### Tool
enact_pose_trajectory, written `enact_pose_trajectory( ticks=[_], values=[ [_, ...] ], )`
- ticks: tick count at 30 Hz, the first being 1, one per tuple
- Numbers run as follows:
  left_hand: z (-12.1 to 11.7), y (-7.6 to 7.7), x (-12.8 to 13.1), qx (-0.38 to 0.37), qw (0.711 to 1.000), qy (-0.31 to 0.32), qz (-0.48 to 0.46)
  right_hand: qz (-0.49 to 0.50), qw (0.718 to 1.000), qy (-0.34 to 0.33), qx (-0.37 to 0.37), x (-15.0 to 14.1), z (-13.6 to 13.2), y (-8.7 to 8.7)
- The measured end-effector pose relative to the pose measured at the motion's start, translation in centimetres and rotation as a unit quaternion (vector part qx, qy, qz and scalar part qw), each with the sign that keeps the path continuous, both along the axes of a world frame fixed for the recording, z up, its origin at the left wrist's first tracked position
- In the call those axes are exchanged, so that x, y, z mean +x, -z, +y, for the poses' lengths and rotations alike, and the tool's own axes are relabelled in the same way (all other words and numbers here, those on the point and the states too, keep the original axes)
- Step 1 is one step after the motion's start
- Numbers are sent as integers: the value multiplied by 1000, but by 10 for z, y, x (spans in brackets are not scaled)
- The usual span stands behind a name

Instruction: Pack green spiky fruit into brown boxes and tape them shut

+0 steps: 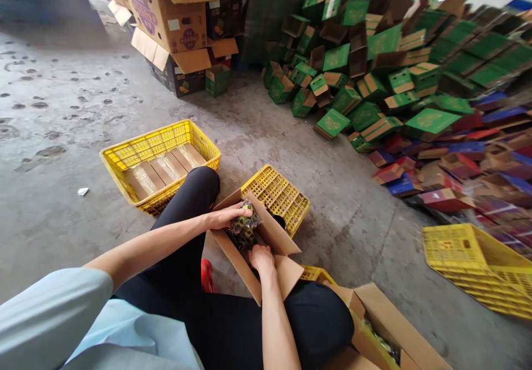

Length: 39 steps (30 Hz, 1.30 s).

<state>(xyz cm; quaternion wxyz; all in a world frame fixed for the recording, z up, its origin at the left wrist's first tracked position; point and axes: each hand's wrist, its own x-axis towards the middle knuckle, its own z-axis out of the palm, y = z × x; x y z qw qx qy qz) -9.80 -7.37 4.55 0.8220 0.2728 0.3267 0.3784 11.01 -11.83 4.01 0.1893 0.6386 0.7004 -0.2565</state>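
An open brown cardboard box (282, 231) stands between my knees, its flaps spread. Over its far end, my left hand (228, 216) is closed on a clear plastic-wrapped pack (245, 217) with dark and yellow-green contents, whose kind I cannot make out. More dark wrapped contents show below it inside the box. My right hand (261, 258) reaches into the near end, fingers curled down and partly hidden, so what they hold is unclear. Beyond the box lies a yellow plastic crate (276, 193), its slatted side up.
At left, a yellow crate (162, 137) holds several taped brown boxes (166, 166). Another open box (399, 320) with wrapped contents is at lower right. A yellow crate (455, 248) lies at right. Green cartons (332, 121) pile up behind; large cartons (178, 21) stack at back left.
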Motion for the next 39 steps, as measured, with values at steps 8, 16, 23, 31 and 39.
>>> enact_pose_trajectory(
  ticks=[8, 16, 23, 31, 39],
  values=[
    [1, -5, -3, -19, 998, -24, 57, -35, 999, 15, -19, 16, 6, -13],
    [2, -3, 1, -31, 996, -54, 58, 86, 993, 67, 37, -8, 5, -7],
    [4, 0, -1, -29, 995, -68, 64, 55, 997, 34, 51, -14, 7, 2],
    [4, -1, 0, -39, 994, -76, 73, 12, 997, -3, 77, 14, -6, -15],
    [5, -5, 1, -46, 994, -69, 76, 96, 990, -76, 67, 13, -11, -9]
  ],
)
